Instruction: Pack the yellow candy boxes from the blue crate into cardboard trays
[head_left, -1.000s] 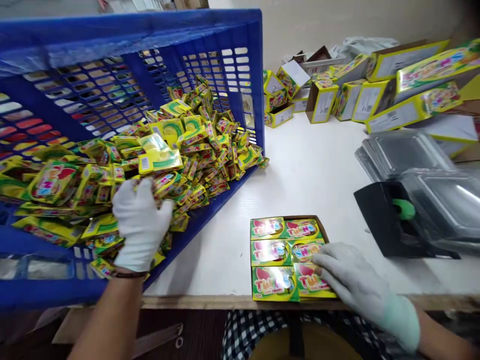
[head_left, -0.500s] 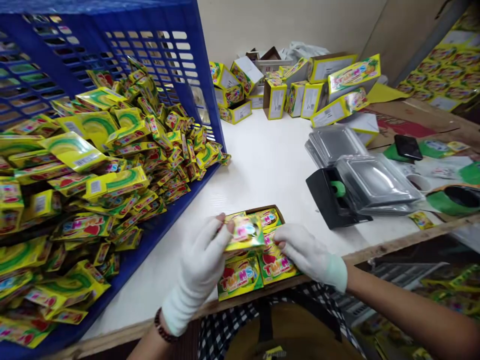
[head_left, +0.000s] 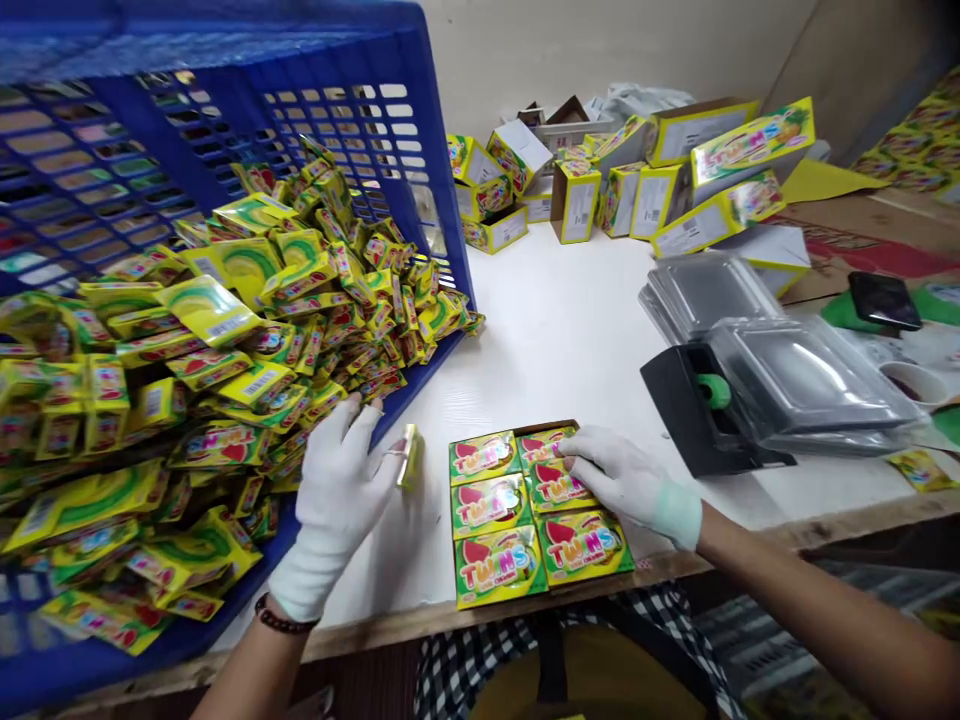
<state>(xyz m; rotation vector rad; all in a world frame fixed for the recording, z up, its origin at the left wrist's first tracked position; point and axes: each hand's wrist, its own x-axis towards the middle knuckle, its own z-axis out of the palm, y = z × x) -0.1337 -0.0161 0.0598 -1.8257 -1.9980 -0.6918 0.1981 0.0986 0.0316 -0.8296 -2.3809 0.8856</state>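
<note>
Your fingers on the yellow packets

Your left hand (head_left: 334, 500) lay open at the blue crate (head_left: 420, 120) edge, fingers (head_left: 360, 420) spread, 1 small packet (head_left: 409, 455) just beside them; your right hand (head_left: 626, 480) rested flat, gripping nothing, on the 6 packets (head_left: 525, 515) in the tray on the worktop (head_left: 585, 320).

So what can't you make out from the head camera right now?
- Small packet by the left hand: blurred, held or not unclear.
- Tray under the six packs: covered, only its far rim shows.
- Upper right pack: under the right hand.
- Blue crate: cut off left.
</note>
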